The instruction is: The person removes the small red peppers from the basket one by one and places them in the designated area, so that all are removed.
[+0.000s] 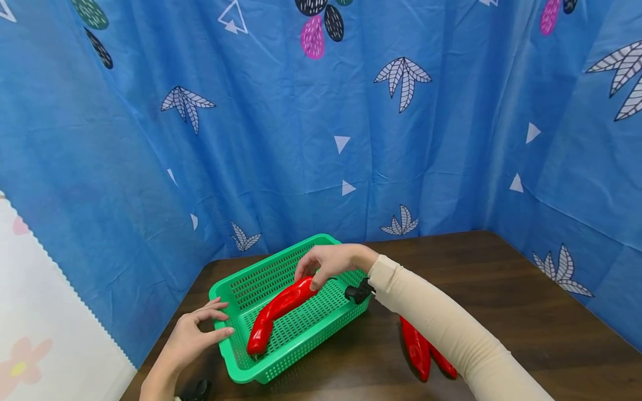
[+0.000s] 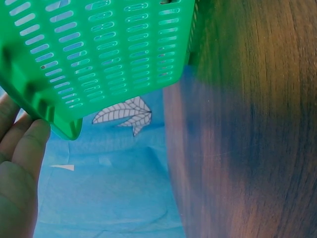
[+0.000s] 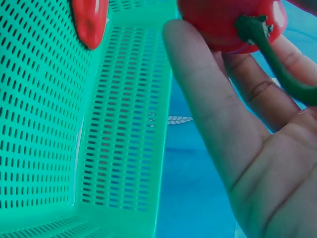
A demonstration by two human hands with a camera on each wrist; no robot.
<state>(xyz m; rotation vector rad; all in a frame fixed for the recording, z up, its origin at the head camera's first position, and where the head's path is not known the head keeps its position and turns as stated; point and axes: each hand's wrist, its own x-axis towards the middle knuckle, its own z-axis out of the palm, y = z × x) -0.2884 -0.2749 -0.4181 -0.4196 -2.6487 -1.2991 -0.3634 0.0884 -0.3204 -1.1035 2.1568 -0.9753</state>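
Note:
My right hand (image 1: 326, 262) pinches a red chili pepper (image 1: 296, 293) near its stem end, above a green plastic basket (image 1: 236, 374). In the right wrist view, the held pepper (image 3: 218, 25) has a curved green stem (image 3: 277, 69) that reaches toward the palm. Another red pepper (image 1: 259, 337) lies in the basket, partly overlapped by the held one in the head view. At the basket's left end, my left hand (image 1: 185, 337) touches the rim with loosely extended fingers. Close up, its fingertips (image 2: 37, 131) rest against the basket's rim (image 2: 62, 126).
Red peppers (image 1: 416, 348) lie on the dark wooden table (image 1: 451, 250) right of the basket, partly hidden by the right sleeve (image 1: 441, 317). A blue patterned curtain (image 1: 301, 139) hangs behind the table. White cloth (image 1: 45, 312) with flowers hangs at the left.

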